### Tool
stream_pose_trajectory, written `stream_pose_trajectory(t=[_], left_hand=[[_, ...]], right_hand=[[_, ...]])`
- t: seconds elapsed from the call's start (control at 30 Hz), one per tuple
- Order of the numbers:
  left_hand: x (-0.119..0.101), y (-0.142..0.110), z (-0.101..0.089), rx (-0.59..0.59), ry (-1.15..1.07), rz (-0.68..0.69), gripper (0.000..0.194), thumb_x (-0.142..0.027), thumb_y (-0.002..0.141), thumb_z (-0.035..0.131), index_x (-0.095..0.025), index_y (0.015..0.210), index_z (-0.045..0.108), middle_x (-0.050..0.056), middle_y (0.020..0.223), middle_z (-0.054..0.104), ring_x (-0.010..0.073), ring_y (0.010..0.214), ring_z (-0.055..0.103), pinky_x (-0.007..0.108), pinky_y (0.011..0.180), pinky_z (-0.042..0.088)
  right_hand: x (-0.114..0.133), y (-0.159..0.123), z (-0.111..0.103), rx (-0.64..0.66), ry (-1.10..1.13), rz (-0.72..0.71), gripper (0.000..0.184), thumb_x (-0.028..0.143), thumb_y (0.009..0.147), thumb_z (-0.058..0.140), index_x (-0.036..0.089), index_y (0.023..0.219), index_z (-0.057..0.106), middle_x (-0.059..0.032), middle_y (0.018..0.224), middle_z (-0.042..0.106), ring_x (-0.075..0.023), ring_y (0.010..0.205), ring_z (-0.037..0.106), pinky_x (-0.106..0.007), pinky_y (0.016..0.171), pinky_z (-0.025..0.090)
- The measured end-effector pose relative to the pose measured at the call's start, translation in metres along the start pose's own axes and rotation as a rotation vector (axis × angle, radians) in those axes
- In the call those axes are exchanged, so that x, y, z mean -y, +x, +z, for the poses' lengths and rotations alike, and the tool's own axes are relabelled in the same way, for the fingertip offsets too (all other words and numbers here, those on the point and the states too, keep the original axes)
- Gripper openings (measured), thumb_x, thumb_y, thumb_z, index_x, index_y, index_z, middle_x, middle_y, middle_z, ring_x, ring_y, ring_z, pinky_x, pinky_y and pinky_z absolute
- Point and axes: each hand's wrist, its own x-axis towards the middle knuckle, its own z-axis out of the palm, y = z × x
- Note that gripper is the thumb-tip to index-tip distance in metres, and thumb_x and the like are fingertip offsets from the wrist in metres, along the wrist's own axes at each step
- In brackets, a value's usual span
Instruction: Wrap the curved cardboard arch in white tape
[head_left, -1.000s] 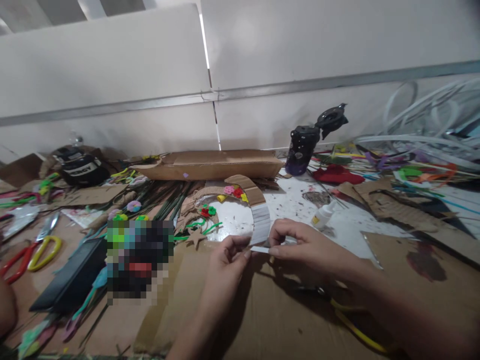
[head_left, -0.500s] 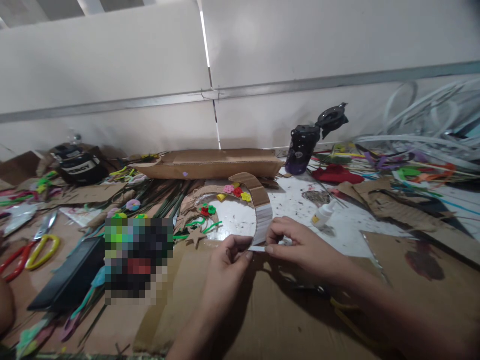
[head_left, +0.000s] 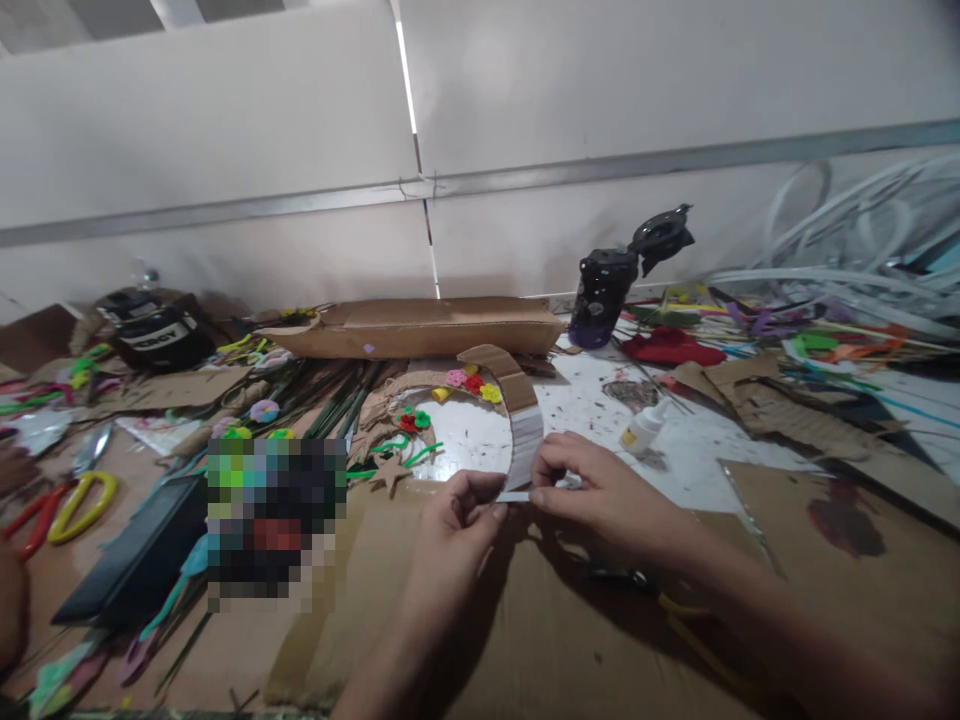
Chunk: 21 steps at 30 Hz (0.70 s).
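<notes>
A curved crescent of corrugated cardboard [head_left: 510, 380], its lower part wrapped in white strips, stands up between my two hands. My left hand [head_left: 465, 525] pinches its lower end between thumb and fingers. With closed fingertips my right hand [head_left: 581, 485] grips a narrow white strip [head_left: 515, 497] that crosses this lower end. Behind my left hand lies a brown wreath-like ring [head_left: 382, 410] with small red, pink, yellow and green flowers. A cardboard star [head_left: 390, 475] sits at its front. Beyond my right hand a small white glue bottle [head_left: 643, 430] stands on the white surface.
Scissors with red and yellow handles [head_left: 79, 508] and a dark case [head_left: 135, 550] lie left. A long cardboard tray [head_left: 442, 335], a black jar [head_left: 161, 335] and a dark bottle [head_left: 600, 300] stand at the back. Another person's skin [head_left: 11, 605] shows at the left edge.
My hands and the crescent hold almost the same pose. The view has shifted very slightly, and more of another person's hand shows at the left edge near the scissors.
</notes>
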Motion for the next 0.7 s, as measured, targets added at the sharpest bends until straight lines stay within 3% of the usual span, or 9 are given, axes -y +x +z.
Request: stream_pose_trajectory(t=[0.5,0.7], left_hand=[[-0.0001,-0.0021,-0.0013,0.004,-0.002,-0.033,0.023,-0.025,0.078,0.084,-0.015,0.097,0.074,0.011,0.093,0.078,0.0212,0.083,0.071,0.03,0.077,0.054],[0.0092,0.0032,-0.0072,0.022,0.008,-0.021,0.022,-0.026,0.081,0.081,-0.014,0.097,0.072,0.012,0.098,0.077,0.0217,0.087,0.07,0.033,0.081,0.055]], right_hand=[[-0.0007,0.001,0.0009,-0.002,0.024,0.009,0.013,0.021,0.079,0.061,0.022,0.068,0.055,-0.0042,0.087,0.063,-0.0245,0.091,0.057,-0.035,0.077,0.039],[-0.0028,0.0009,0.0014,-0.011,0.022,-0.007,0.012,0.019,0.078,0.062,0.021,0.067,0.056,-0.0034,0.086,0.063,-0.0242,0.09,0.057,-0.035,0.078,0.039]])
